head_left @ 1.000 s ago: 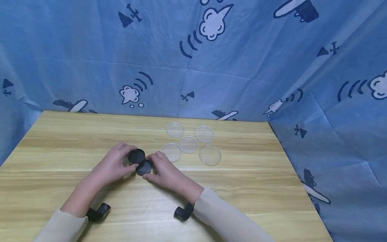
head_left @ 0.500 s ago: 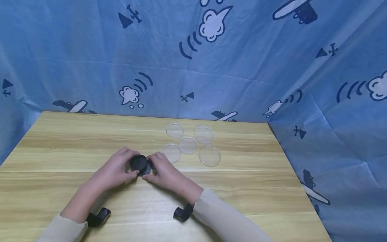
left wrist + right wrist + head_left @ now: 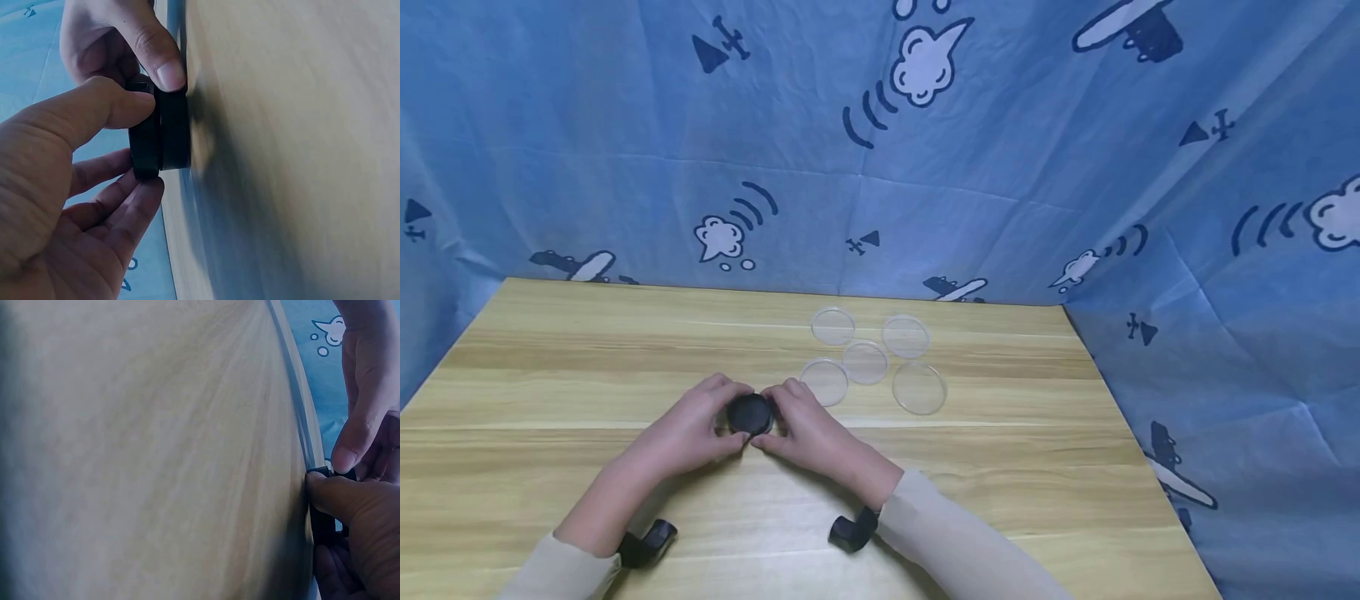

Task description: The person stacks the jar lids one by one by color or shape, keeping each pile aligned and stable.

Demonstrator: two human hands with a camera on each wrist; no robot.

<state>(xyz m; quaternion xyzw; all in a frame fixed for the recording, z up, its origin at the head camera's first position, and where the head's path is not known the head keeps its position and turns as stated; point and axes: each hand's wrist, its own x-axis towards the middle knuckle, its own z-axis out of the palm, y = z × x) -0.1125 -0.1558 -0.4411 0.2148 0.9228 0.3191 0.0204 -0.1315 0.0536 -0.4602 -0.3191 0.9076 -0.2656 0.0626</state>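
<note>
Two black round discs, like shallow caps, are stacked one over the other between my hands. My left hand [image 3: 692, 427] pinches the upper black disc [image 3: 749, 414] by its rim, thumb on the near side. The lower black disc [image 3: 175, 134] lies beneath it, nearly lined up, close to the table; from the head view it is mostly hidden. My right hand [image 3: 811, 429] grips the lower disc from the right, between thumb and fingers. In the left wrist view a thin dark line separates the two discs. Both hands almost touch at the thumbs.
Several clear round plastic discs lie in a group beyond my right hand, the nearest clear disc [image 3: 824, 383] close to its knuckles. They rest on the wooden table [image 3: 1037, 467]. A blue printed cloth [image 3: 812, 167] hangs behind the table and along its right side.
My left hand has moved slightly right and nearer to me, bringing its black disc from beside and above the other to over it. My right hand has stayed nearly still.
</note>
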